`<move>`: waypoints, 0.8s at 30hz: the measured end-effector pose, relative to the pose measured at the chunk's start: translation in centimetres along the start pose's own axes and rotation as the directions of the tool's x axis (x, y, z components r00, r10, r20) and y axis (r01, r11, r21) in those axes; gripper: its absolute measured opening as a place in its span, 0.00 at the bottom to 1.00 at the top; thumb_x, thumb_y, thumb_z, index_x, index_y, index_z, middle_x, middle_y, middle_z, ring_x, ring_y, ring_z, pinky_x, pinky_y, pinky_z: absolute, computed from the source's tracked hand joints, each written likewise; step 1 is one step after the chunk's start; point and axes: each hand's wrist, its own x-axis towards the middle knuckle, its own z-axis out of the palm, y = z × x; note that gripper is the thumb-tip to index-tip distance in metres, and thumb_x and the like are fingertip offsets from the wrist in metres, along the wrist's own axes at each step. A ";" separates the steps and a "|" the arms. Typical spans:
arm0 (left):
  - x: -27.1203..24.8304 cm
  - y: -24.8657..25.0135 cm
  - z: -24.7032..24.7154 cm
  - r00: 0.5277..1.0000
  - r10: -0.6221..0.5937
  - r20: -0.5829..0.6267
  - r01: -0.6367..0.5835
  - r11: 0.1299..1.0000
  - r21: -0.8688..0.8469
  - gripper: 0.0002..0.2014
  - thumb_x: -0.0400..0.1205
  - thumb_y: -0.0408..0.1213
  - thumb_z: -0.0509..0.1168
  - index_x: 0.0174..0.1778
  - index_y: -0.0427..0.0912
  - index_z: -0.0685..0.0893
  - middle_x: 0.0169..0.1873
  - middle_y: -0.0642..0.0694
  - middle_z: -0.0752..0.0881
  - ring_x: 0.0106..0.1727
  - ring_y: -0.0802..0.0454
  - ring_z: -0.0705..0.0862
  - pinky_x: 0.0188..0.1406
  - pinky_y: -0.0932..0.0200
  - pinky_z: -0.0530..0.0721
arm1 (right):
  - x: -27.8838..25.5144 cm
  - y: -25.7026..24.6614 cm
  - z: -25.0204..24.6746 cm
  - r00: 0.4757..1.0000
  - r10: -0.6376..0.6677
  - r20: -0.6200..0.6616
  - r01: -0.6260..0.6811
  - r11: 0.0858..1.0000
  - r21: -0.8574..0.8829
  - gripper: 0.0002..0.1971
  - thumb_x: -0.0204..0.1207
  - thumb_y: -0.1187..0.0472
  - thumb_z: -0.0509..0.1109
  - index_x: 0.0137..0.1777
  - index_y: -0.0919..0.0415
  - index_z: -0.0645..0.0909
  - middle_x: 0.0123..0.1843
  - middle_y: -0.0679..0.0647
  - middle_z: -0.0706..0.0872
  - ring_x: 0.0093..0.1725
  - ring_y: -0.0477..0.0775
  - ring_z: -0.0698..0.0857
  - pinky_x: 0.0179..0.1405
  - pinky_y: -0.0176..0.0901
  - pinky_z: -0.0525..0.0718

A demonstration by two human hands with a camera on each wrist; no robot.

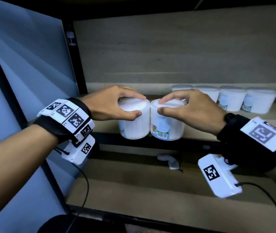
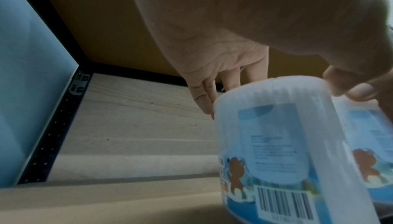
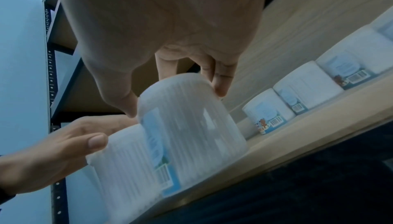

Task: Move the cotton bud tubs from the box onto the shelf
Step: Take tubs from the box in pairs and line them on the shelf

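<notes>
A pale wood-grain shelf point(image 1: 260, 118) in a black metal frame point(image 1: 150, 142) runs in front of me, with a blue-grey side panel point(image 1: 24, 64) on my left. Nearest, at the shelf's front edge, my left hand point(image 1: 115, 105) grips a translucent white round cotton bud tub point(image 1: 133, 125) from above, thumb curled onto its near rim and fingers bent over the far side of its lid. Just beside it, touching wall to wall, stands a second white tub with a blue bear label and barcode point(image 1: 165, 125), and my right hand point(image 1: 189, 108) clamps its top the same way, thumb on the near rim and fingertips point(image 3: 221, 89) hooked over the far edge. I cannot tell whether both tubs rest fully on the board. Farther back and to the right, a row of four matching white tubs point(image 1: 231, 100) stands upright near the wooden back wall point(image 1: 167, 52).
</notes>
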 end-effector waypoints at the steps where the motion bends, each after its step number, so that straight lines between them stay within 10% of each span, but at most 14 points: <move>1: 0.2 -0.4 0.0 1.000 -0.015 -0.004 0.015 1.000 -0.010 0.24 0.77 0.52 0.73 0.70 0.62 0.81 0.64 0.68 0.82 0.66 0.68 0.78 0.68 0.66 0.76 | 0.4 0.1 0.3 1.000 0.001 0.002 -0.001 1.000 -0.012 0.17 0.61 0.33 0.76 0.48 0.34 0.89 0.56 0.33 0.88 0.58 0.37 0.83 0.51 0.33 0.75; 8: 1.4 -2.7 1.2 0.995 -0.083 -0.051 0.079 0.994 -0.076 0.22 0.78 0.54 0.71 0.68 0.62 0.81 0.59 0.69 0.84 0.58 0.81 0.78 0.55 0.76 0.73 | 2.6 1.1 1.9 1.000 0.002 -0.008 -0.003 0.996 -0.088 0.26 0.50 0.23 0.71 0.47 0.32 0.87 0.61 0.38 0.87 0.69 0.48 0.79 0.67 0.47 0.79; 13: 1.9 -2.8 1.8 0.990 -0.098 -0.099 0.094 0.995 -0.042 0.17 0.77 0.58 0.71 0.60 0.61 0.85 0.52 0.71 0.86 0.55 0.79 0.80 0.51 0.75 0.74 | 2.6 1.4 1.7 1.000 0.007 -0.007 -0.008 0.992 -0.125 0.26 0.52 0.22 0.72 0.47 0.34 0.88 0.63 0.43 0.85 0.68 0.47 0.79 0.59 0.42 0.76; 24: 1.1 -1.4 1.4 0.992 0.027 -0.126 -0.017 0.996 0.084 0.11 0.80 0.49 0.71 0.58 0.59 0.88 0.51 0.63 0.86 0.53 0.69 0.81 0.44 0.84 0.72 | 0.4 -1.1 0.2 0.982 -0.185 0.048 0.188 0.891 -0.413 0.12 0.76 0.53 0.72 0.57 0.38 0.88 0.50 0.35 0.85 0.56 0.43 0.82 0.49 0.40 0.77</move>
